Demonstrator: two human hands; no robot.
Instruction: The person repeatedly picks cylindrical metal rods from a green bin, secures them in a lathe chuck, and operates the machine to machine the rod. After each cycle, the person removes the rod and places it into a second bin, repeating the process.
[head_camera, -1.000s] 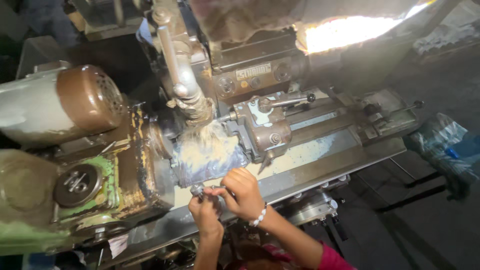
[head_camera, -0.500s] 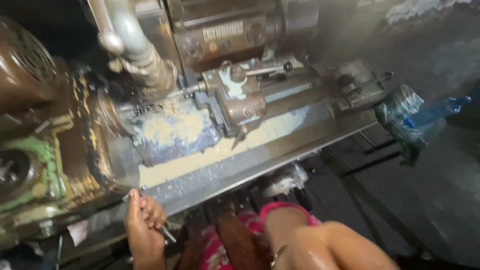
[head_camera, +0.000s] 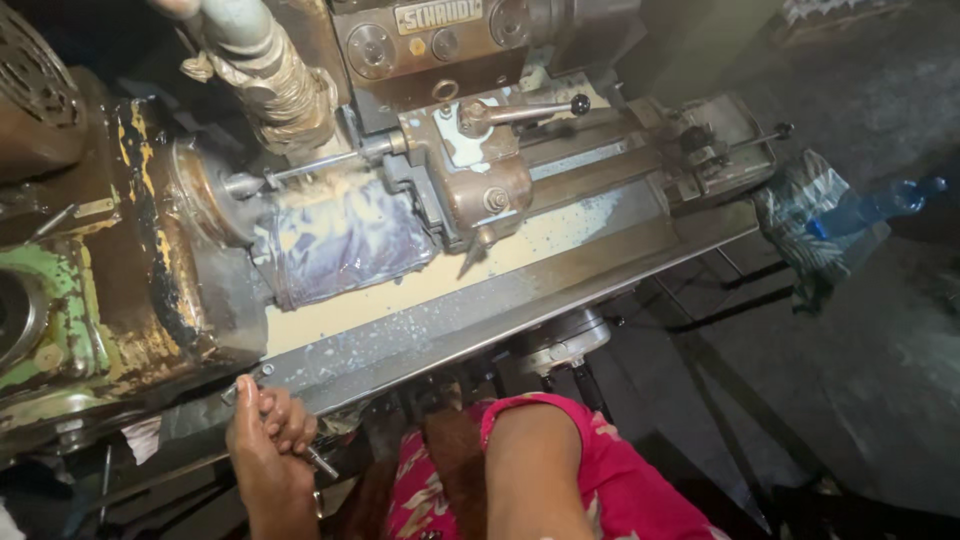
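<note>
Since prev. frame, right arm (head_camera: 560, 470) has dropped lower w/ hand now out of view, so finger state can't tell; view shifted closer to lathe bed (head_camera: 480, 320). Left hand (head_camera: 268, 440), at 7 o'clock, fingers curled tight round thin metal rod (head_camera: 318, 461) at bed's front edge, prob. for steady purchase. Cloth-wrapped workpiece (head_camera: 340, 245) sits at 11 o'clock by chuck (head_camera: 205, 195), catching milky coolant.

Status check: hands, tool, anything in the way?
Left hand fisted on thin metal tool at lathe tray edge. Right hand out of frame. Nothing blocking.

Lathe (head_camera: 450, 180) behind tray (head_camera: 500, 290) — left hand (head_camera: 265, 440) at tray's front edge.
</note>
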